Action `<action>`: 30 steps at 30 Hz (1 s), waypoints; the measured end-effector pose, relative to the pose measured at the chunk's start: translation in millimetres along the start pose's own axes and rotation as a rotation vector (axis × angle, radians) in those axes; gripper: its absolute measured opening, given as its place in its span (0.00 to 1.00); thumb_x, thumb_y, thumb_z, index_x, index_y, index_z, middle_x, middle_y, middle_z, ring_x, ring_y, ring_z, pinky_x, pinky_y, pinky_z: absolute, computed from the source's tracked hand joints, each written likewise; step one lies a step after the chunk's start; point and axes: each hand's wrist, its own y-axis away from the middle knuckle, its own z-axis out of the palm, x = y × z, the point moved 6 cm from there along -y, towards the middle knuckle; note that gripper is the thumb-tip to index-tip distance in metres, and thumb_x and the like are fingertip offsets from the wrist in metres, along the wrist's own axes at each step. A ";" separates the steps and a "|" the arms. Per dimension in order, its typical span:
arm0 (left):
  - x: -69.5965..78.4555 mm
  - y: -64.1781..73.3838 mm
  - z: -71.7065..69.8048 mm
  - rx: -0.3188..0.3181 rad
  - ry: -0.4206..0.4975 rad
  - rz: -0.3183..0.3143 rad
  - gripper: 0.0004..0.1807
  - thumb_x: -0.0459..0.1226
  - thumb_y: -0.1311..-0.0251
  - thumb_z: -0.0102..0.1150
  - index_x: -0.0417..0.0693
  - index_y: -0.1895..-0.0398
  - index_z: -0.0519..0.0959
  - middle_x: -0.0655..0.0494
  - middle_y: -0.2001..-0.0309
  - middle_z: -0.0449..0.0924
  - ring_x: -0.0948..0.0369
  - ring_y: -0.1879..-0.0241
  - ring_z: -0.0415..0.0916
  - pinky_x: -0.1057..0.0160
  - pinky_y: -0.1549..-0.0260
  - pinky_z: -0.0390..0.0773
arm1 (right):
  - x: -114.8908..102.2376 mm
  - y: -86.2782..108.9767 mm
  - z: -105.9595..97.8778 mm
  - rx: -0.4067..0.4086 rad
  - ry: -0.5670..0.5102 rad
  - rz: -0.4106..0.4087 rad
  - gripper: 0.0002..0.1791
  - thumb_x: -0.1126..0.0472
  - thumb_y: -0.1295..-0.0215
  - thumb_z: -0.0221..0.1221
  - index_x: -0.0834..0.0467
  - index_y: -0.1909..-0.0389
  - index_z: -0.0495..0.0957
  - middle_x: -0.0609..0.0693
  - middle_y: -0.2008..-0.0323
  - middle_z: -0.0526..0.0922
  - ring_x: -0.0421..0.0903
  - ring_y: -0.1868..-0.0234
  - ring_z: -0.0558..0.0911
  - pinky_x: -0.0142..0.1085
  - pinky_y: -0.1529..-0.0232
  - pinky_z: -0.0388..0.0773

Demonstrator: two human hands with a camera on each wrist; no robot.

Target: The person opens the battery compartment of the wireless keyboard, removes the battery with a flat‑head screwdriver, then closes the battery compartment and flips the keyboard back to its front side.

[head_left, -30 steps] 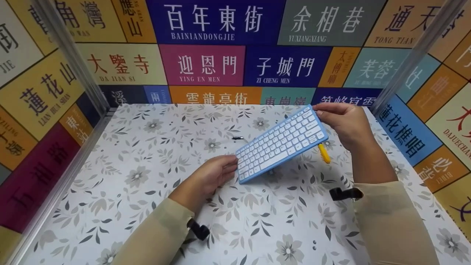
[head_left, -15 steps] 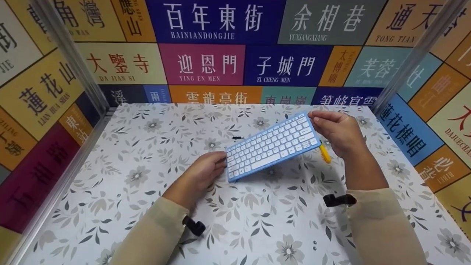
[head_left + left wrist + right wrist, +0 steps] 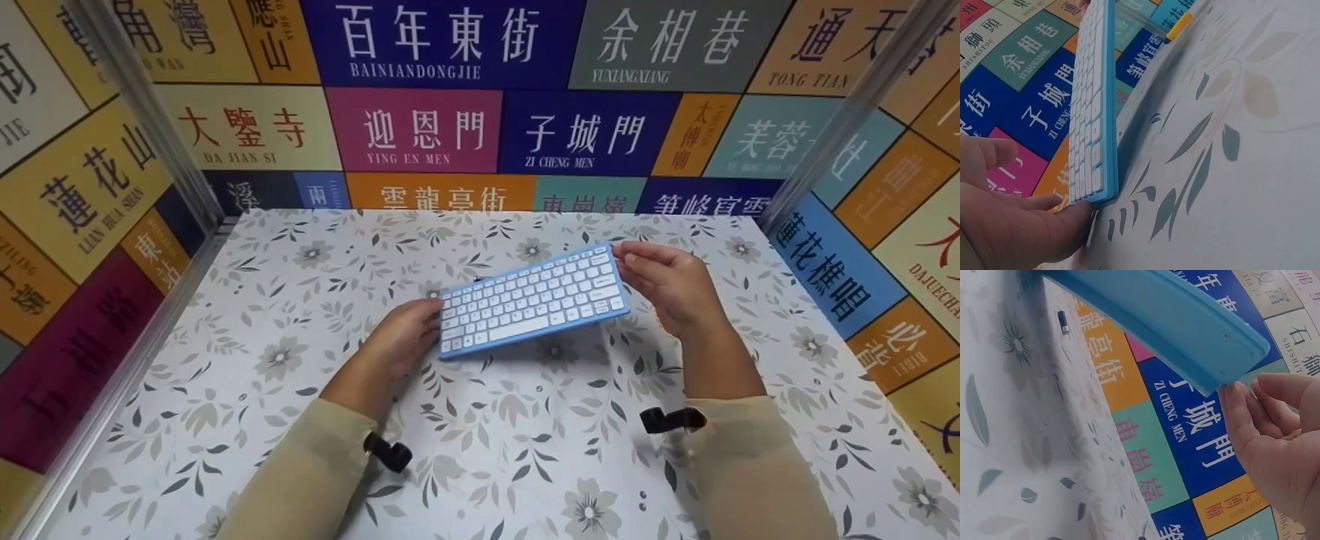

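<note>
A small keyboard [image 3: 534,306] with white keys and a light blue case is held in the air between the two hands, keys up, its right end raised. My left hand [image 3: 397,337] grips its left end by the fingertips; in the left wrist view, fingertips meet the lower corner of the blue case [image 3: 1111,112]. At the opposite end my right hand [image 3: 670,289] holds the edge with its fingertips. The right wrist view shows the keyboard's plain blue underside [image 3: 1179,332], with a fingertip of the right hand [image 3: 1275,433] right at its corner.
A yellow object with a dark end [image 3: 1179,27] lies on the table beyond the keyboard, mostly behind the right hand in the head view. A small dark cylinder with a silver end [image 3: 1063,322] lies behind the keyboard. Sign-printed walls [image 3: 420,131] enclose the flower-patterned table [image 3: 300,450].
Both hands have moved left with the keyboard. Its right end has come down and its slant is flatter. It now covers most of the small dark cylinder.
</note>
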 end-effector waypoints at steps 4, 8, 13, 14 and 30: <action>1.0 -2.6 -4.3 0.018 -0.002 0.008 0.33 0.40 0.20 0.49 0.34 0.19 0.60 0.44 0.21 0.68 0.52 0.19 0.64 0.55 0.17 0.62 | 10.1 -1.3 1.9 -0.013 0.002 0.015 0.32 0.62 0.28 0.68 0.69 0.27 0.73 0.47 0.44 0.89 0.41 0.43 0.89 0.32 0.38 0.84; 3.0 -4.0 -6.6 0.028 -0.002 0.010 0.33 0.40 0.20 0.48 0.34 0.18 0.60 0.43 0.22 0.69 0.52 0.19 0.65 0.56 0.17 0.63 | 20.7 -3.2 0.4 -0.008 -0.006 0.022 0.29 0.62 0.26 0.67 0.68 0.28 0.74 0.46 0.44 0.89 0.41 0.43 0.89 0.32 0.38 0.84; 4.5 -4.5 -8.9 0.031 0.001 0.017 0.32 0.40 0.19 0.48 0.34 0.18 0.60 0.42 0.22 0.69 0.52 0.20 0.67 0.56 0.18 0.64 | 34.0 -6.6 -2.2 0.002 -0.026 0.054 0.30 0.62 0.24 0.64 0.69 0.26 0.71 0.50 0.42 0.89 0.42 0.43 0.89 0.32 0.39 0.85; 4.8 -4.3 -9.5 0.034 0.000 0.020 0.32 0.40 0.19 0.48 0.34 0.18 0.60 0.42 0.22 0.69 0.52 0.20 0.67 0.56 0.18 0.64 | 37.0 -7.5 -2.8 0.008 -0.029 0.067 0.30 0.62 0.24 0.64 0.68 0.26 0.71 0.52 0.39 0.87 0.42 0.43 0.89 0.32 0.39 0.85; 1.9 -6.2 -14.2 0.042 0.023 0.052 0.33 0.35 0.21 0.48 0.33 0.18 0.58 0.41 0.21 0.68 0.51 0.22 0.68 0.55 0.19 0.66 | 77.0 -18.2 -16.2 0.012 0.032 0.261 0.33 0.57 0.18 0.58 0.61 0.18 0.63 0.59 0.20 0.70 0.43 0.35 0.84 0.35 0.29 0.79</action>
